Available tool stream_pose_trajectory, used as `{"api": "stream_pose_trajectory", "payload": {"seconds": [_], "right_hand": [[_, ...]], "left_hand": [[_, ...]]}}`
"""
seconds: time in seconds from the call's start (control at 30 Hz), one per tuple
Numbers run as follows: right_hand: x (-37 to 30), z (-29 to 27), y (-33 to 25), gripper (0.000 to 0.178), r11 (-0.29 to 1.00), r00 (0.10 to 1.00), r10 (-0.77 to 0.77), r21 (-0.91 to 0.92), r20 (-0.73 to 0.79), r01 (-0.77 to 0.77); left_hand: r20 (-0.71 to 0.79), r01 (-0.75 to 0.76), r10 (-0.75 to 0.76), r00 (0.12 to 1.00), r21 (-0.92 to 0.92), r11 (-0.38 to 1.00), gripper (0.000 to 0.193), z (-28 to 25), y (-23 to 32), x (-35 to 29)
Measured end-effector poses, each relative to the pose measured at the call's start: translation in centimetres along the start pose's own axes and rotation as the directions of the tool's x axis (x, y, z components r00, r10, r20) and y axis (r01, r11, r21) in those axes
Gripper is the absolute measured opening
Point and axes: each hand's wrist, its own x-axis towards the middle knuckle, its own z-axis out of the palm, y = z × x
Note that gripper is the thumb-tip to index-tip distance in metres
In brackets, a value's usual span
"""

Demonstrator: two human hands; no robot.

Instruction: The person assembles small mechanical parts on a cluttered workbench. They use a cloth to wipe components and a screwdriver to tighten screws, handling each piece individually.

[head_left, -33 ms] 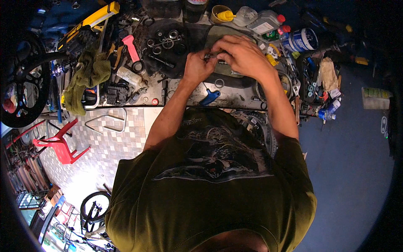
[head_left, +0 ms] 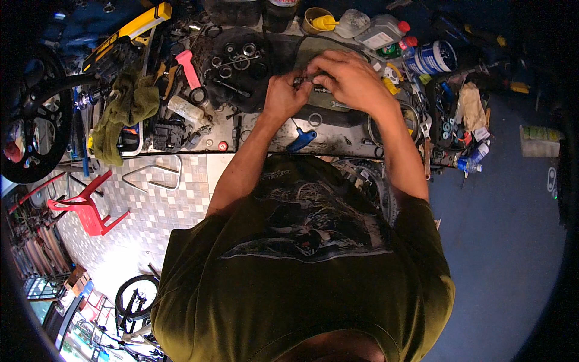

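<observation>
Over the far part of the workbench, my left hand pinches a small dark metal part whose exact kind I cannot make out. My right hand curls over from the right, its thumb and fingers closed on the same piece. Both hands are above a greenish-grey cloth pad. Just nearer to me lie a metal ring and a blue-handled hex key. To the left, a black mat holds several rings and wrenches.
Left on the bench are a pink-handled tool, a bottle, a green rag and a yellow tool. At the right stand a grey jug and a blue-white tub. A red chair stands on the tiled floor.
</observation>
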Motion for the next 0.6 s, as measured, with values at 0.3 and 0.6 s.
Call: {"api": "stream_pose_trajectory", "payload": {"seconds": [0.3,0.6], "right_hand": [[-2.1,3.7,-0.4,0.018,0.104,0.749,0.663,0.989,0.012,-0.107],[-4.0,7.9,-2.0,0.013,-0.203,0.642,0.744,0.978,0.184,-0.045]], "left_hand": [[-0.014,0.079,-0.079,0.997,-0.014,0.997,0.027,0.1,0.3,-0.1],[-0.045,-0.029,0.027,0.999,-0.051,0.998,0.032,0.6,-1.0,-0.1]]}}
